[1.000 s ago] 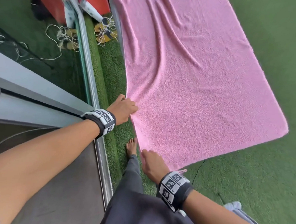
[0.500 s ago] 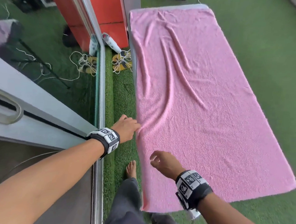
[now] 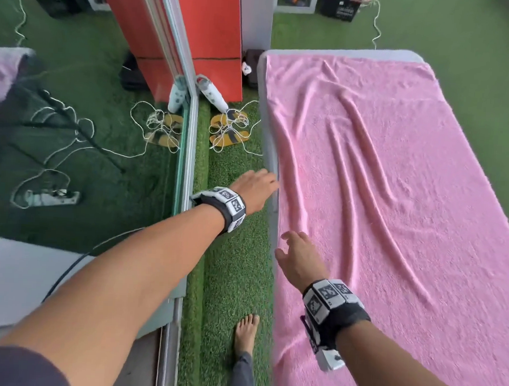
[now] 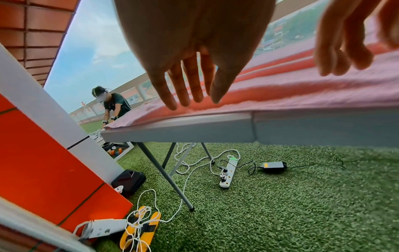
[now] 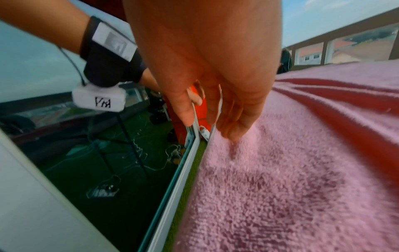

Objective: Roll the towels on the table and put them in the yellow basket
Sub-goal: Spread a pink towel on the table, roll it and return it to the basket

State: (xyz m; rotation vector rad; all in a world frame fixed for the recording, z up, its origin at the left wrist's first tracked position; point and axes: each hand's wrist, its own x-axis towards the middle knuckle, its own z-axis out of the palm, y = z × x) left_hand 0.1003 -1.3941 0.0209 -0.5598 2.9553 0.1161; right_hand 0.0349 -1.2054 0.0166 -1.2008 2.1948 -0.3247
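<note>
Since a second ago we have let go of the towel's near edge: both of our hands then gripped it, and now both are released with fingers extended. Our left hand (image 3: pixel 256 187) reaches along the side edge of the table (image 3: pixel 270 176), fingertips at the rim of the pink towel (image 3: pixel 394 200); our right hand (image 3: pixel 301 258) hovers low over the towel's left border, fingers loose, holding nothing. The towel lies spread and creased over the whole tabletop.

The table stands on green artificial turf (image 3: pixel 232 250), beside a glass panel (image 3: pixel 87 154) and an orange wall panel (image 3: pixel 214 37). Yellow sandals (image 3: pixel 228 129) tangled with white cable lie on the turf by the table.

The left wrist view alone shows under the table: folding legs (image 4: pixel 166 173), a white power strip (image 4: pixel 227 172) and a black adapter (image 4: pixel 274 165), plus another person (image 4: pixel 112 105) bent at the far end. The right wrist view alone shows our fingertips (image 5: pixel 232 131) just touching the towel's pile. We see no yellow basket in any view.
</note>
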